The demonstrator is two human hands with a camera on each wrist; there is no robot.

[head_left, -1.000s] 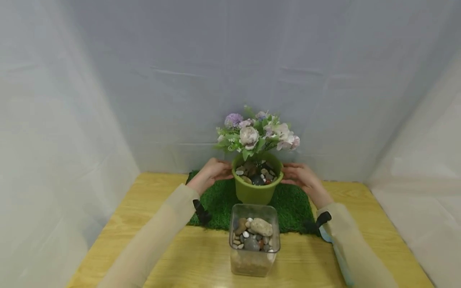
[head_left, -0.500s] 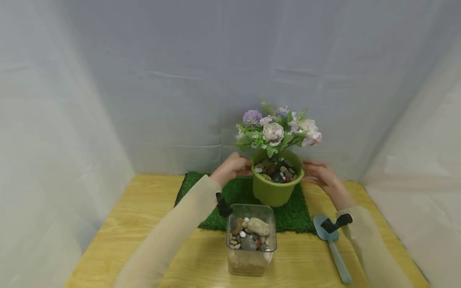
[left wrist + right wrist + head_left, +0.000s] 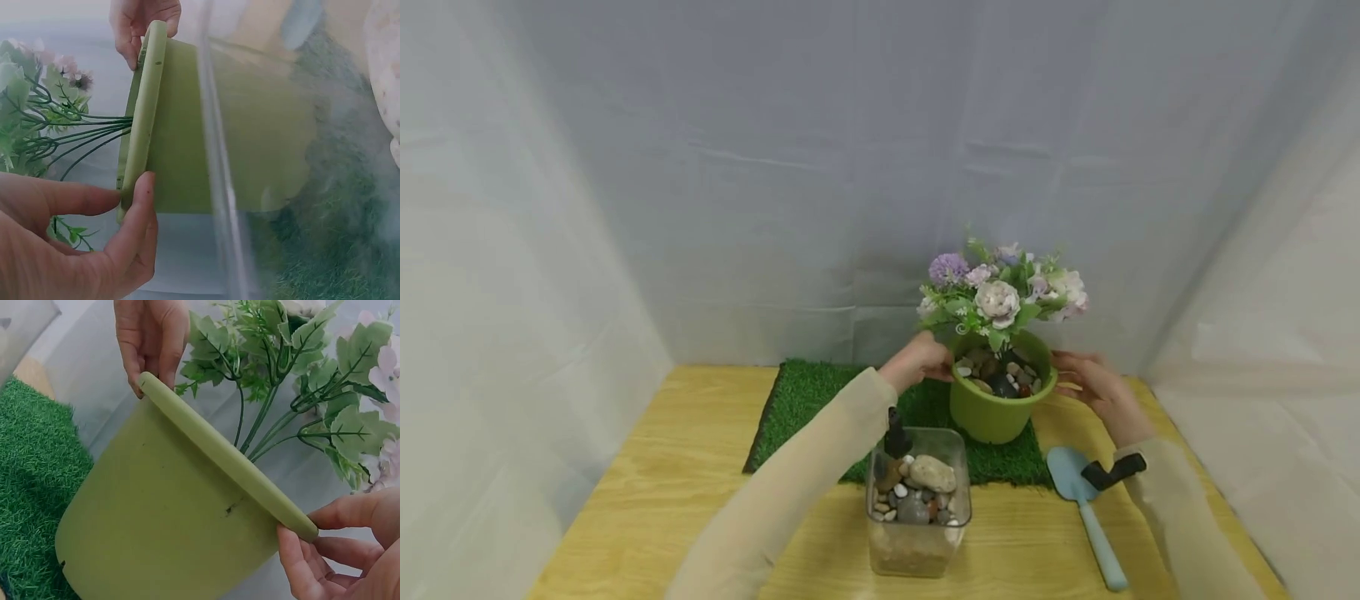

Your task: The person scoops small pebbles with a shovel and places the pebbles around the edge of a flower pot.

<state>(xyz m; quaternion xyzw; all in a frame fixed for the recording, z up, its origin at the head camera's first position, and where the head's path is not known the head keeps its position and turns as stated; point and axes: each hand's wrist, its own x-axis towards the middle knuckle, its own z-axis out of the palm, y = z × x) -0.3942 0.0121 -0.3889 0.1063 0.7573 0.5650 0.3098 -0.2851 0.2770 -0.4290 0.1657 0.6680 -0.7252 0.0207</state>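
A green flowerpot [image 3: 996, 417] stands upright over the right part of a grass mat [image 3: 808, 396]; whether its base touches the mat cannot be told. Artificial flowers [image 3: 997, 302], purple, white and pink, rise from it, and pebbles [image 3: 1003, 383] cover its inside. On the left side, my left hand [image 3: 922, 358] pinches the pot's rim between thumb and fingers, clearest in the left wrist view. My right hand [image 3: 1097, 387] grips the rim opposite; the right wrist view shows its thumb [image 3: 347, 512] above the rim and fingers beneath.
In front of the mat, a clear plastic container [image 3: 917, 546] holds several stones [image 3: 932, 473]. A light blue trowel [image 3: 1093, 525] lies on the wooden table [image 3: 647, 475] at right, beside my right sleeve. Pale curtains [image 3: 760, 192] hang behind and on both sides.
Both hands have carried the flowerpot rightward over the mat, and it sits lower in the head view than half a second ago. The trowel has come out from behind the right sleeve.
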